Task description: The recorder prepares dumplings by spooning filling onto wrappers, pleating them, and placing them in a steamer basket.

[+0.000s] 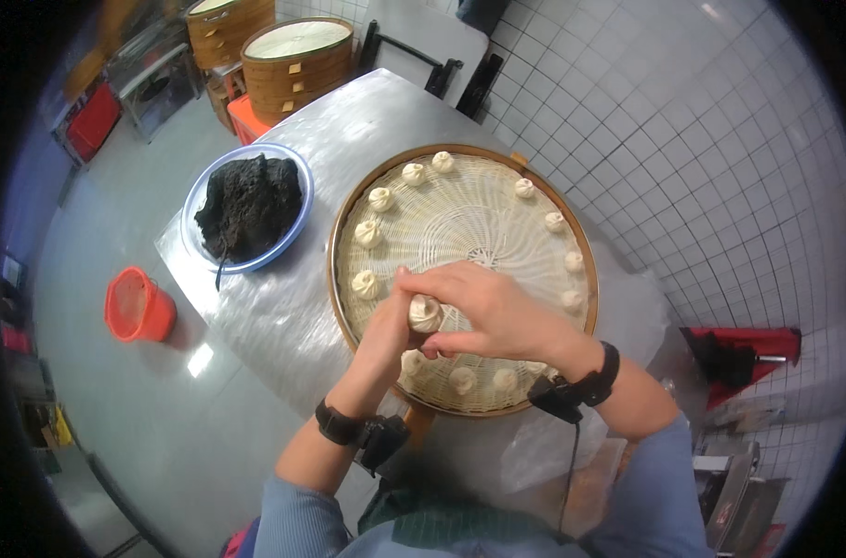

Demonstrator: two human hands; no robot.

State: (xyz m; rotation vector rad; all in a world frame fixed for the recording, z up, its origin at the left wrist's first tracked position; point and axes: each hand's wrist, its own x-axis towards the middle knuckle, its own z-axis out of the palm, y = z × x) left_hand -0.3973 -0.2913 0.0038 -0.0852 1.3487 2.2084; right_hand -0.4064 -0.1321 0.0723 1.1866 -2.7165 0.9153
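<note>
A small pleated dough bun (pixel 425 314) is held between my two hands, its twisted top facing up. My left hand (pixel 387 322) cups it from the left, partly hidden behind it. From the right, my right hand (pixel 496 300) curves round it, thumb and fingers at its far and near sides. Below them lies a round bamboo steamer tray (pixel 458 216) with a woven base and a wooden rim. Several pleated buns, such as a bun (pixel 368 234) at the left, sit spaced along its edge. My right forearm and wrist strap cover part of the tray's lower right rim.
On the metal-topped table (pixel 256 314), a blue-rimmed bowl (pixel 308 202) holds a dark filling (pixel 256 202) with a thin handle sticking out. Stacked bamboo steamers (pixel 297 77) stand beyond. A red bucket (pixel 154 314) is on the floor; a tiled wall (pixel 681 139) rises at the right.
</note>
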